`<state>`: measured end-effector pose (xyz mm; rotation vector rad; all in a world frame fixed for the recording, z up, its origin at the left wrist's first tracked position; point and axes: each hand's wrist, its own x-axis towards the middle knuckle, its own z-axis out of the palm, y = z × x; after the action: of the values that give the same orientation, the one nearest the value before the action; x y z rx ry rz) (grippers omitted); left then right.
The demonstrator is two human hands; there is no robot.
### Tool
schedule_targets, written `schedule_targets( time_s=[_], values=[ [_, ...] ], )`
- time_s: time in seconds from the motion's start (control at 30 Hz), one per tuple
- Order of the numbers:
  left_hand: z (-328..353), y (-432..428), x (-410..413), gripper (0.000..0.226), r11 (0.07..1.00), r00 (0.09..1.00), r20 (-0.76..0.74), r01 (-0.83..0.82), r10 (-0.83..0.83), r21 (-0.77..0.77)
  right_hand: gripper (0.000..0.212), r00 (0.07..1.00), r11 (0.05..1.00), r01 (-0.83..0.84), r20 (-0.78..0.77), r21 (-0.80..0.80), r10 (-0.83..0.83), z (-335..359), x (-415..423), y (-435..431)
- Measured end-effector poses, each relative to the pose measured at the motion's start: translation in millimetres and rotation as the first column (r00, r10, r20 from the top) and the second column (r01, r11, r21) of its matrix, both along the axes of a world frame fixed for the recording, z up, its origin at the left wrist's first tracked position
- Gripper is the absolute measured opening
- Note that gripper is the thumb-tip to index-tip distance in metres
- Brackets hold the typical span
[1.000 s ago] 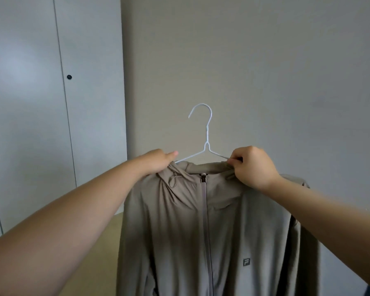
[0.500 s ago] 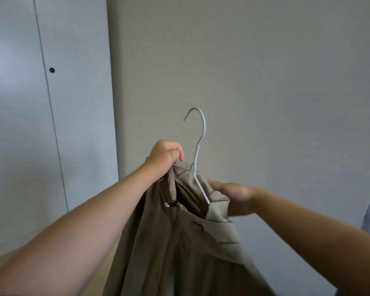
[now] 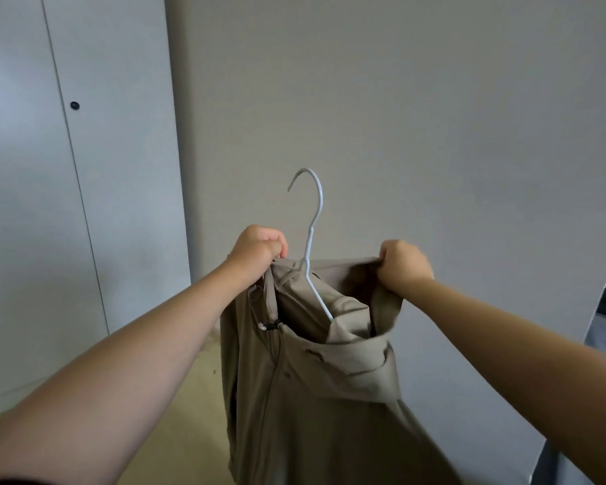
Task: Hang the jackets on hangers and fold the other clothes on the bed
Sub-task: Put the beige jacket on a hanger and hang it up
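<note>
Two bare arms up before a plain grey wall (image 3: 434,117), left hand (image 3: 258,248) fingers clenched on the collar of a smooth taupe jacket (image 3: 312,397), right hand (image 3: 404,266) fingers gripping its hood edge — thin white wire hanger (image 3: 312,218) inside the neck opening, hook up.

Nothing here rests on furniture: my two hands carry it all in the air. My left hand (image 3: 258,248) grips the tan jacket (image 3: 312,397) at its top edge, just beside the neck of the white wire hanger (image 3: 310,239); whether the wire is in that grip too, I cannot tell. My right hand (image 3: 404,264) pinches the rim of the fabric and holds it out to the right. The hanger stands hook up, one arm sloping into the jacket's opening. Below lies pale yellowish floor (image 3: 182,414), with a small dark speck.
</note>
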<state>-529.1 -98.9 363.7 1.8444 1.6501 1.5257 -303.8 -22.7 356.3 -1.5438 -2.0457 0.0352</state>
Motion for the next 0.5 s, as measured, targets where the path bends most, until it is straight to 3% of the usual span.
schedule_targets(
  time_s=[0.07, 0.13, 0.23, 0.3, 0.37, 0.43, 0.5],
  values=[
    [-3.5, 1.4, -0.4, 0.023, 1.000, 1.000, 0.005, -0.007, 0.007, -0.016, 0.008, 0.967, 0.994, 0.070, 0.240, 0.082, -0.088, 5.6, 6.1, -0.1],
    [-7.0, 3.4, -2.2, 0.031, 0.998, 0.998, 0.021, -0.053, 0.054, -0.034, 0.008, 0.883, 0.990, 0.135, 0.448, 0.043, -0.140, 11.4, 8.0, -3.0],
    [-8.2, 8.3, -6.4, 0.038, 0.986, 0.989, -0.001, -0.151, 0.151, -0.072, 0.008, 0.858, 0.979, 0.177, 0.503, -0.101, -0.103, 24.4, 2.5, -2.5],
    [-11.6, 11.7, -6.8, 0.038, 0.981, 0.986, -0.024, -0.168, 0.166, -0.099, 0.014, 0.964, 0.983, 0.136, 0.247, -0.120, -0.103, 35.5, 4.4, -1.6],
    [-17.4, 14.4, -5.7, 0.037, 0.975, 0.984, -0.047, -0.176, 0.171, -0.137, 0.011, 0.977, 0.994, 0.113, -0.183, -0.004, -0.112, 46.3, 9.6, 0.9],
    [-21.3, 15.8, -3.2, 0.036, 0.969, 0.982, -0.060, -0.185, 0.177, -0.165, 0.015, 0.845, 0.997, 0.081, -0.529, -0.021, -0.080, 53.4, 10.4, 2.0],
    [-23.2, 19.1, -0.7, 0.035, 0.964, 0.982, -0.067, -0.188, 0.179, -0.187, 0.007, 0.610, 0.946, -0.175, -0.784, -0.272, -0.113, 54.6, 0.7, -5.0]
  ],
)
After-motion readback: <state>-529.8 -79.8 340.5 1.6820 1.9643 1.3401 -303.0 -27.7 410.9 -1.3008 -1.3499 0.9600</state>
